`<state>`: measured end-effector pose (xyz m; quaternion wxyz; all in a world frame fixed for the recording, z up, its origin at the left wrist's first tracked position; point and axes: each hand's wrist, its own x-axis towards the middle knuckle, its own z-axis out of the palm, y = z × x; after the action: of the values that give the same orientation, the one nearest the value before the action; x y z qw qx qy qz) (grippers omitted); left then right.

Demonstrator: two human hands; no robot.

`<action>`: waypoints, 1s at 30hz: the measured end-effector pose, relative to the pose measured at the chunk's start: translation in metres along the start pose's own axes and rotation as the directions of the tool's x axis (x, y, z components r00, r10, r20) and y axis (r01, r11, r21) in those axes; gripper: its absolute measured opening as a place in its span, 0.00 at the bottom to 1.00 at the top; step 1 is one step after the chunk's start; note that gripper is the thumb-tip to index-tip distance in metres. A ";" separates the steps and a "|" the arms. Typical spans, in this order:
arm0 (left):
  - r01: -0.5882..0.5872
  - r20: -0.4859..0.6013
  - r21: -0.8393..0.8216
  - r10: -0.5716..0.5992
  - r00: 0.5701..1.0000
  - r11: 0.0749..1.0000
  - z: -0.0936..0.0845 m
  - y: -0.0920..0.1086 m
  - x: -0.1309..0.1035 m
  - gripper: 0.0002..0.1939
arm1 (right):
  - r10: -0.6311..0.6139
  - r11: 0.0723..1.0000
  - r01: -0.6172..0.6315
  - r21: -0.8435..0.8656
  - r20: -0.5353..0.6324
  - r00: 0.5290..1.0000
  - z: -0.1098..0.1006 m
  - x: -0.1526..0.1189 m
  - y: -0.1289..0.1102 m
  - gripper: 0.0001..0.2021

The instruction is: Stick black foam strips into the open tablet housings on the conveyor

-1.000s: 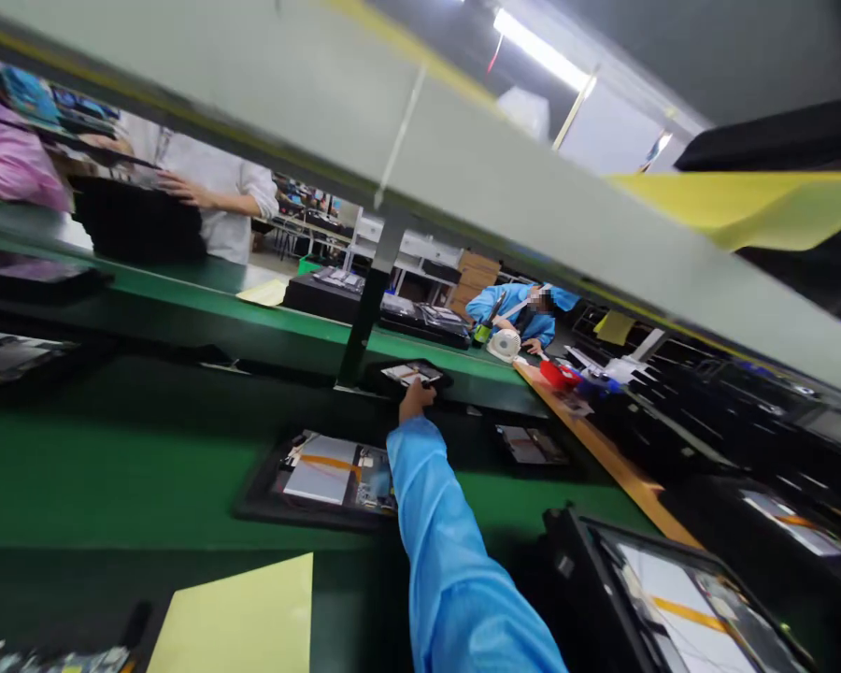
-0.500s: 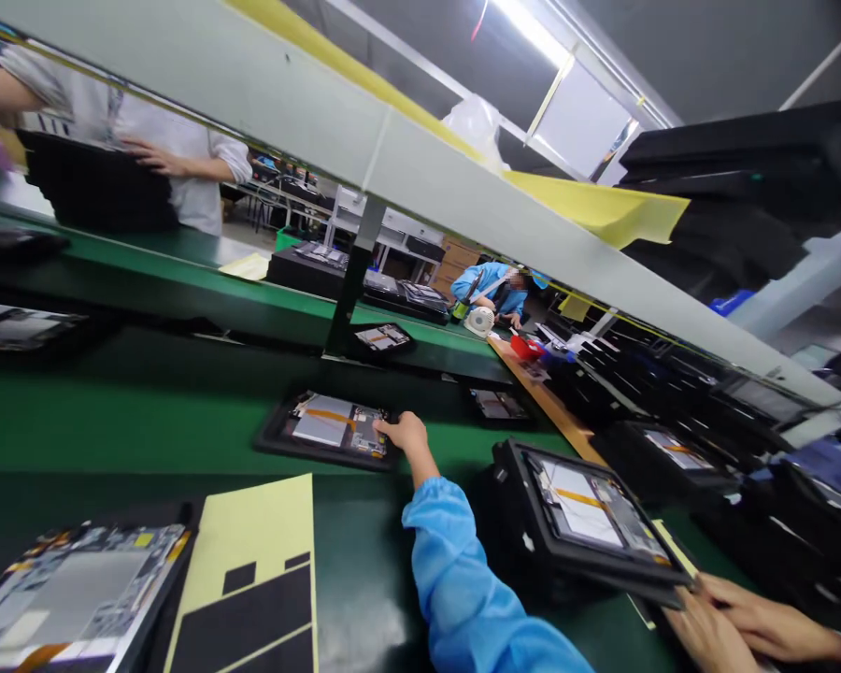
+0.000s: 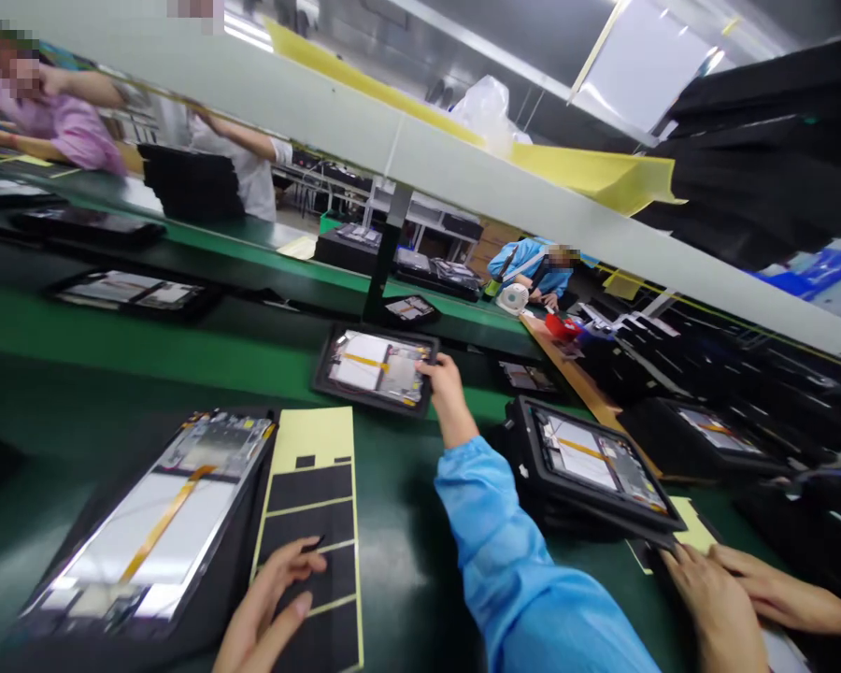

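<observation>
My right hand (image 3: 450, 397), in a blue sleeve, grips the right edge of a black tray (image 3: 328, 380), thumb on top. In the tray lies an opened tablet (image 3: 360, 360) with a pale battery, an orange ribbon cable and a circuit board. My left hand (image 3: 273, 608) is over a yellow sheet (image 3: 313, 430) of black adhesive pieces, thumb and fingers apart. A small dark sliver shows at one fingertip; whether it is stuck there I cannot tell. Left of the sheet, another opened tablet (image 3: 164, 523) lies at an angle on a black pad (image 3: 63, 570).
Stacked black trays (image 3: 533, 486) with an opened tablet on top stand at right. A co-worker's hands (image 3: 729, 589) are beside them. More tablets (image 3: 136, 288) lie along the green bench. A post (image 3: 387, 252) and a slanted white beam (image 3: 449, 159) cross ahead.
The tray in my right hand has been raised off the bench and tilted. My left hand has come into view over the yellow sheet. The view has shifted left.
</observation>
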<state>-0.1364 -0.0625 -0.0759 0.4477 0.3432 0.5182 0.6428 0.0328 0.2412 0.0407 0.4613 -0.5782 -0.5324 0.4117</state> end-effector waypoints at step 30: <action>-0.721 0.662 0.603 0.289 0.691 0.342 0.056 -0.025 -0.035 0.21 | -0.167 0.936 0.218 -0.274 0.199 0.966 -0.119 -0.299 0.113 0.09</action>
<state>-0.0678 -0.0737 -0.0864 0.1007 0.7951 0.5019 0.3253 0.1464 -0.0682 -0.0451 0.3607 -0.5474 -0.6797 0.3290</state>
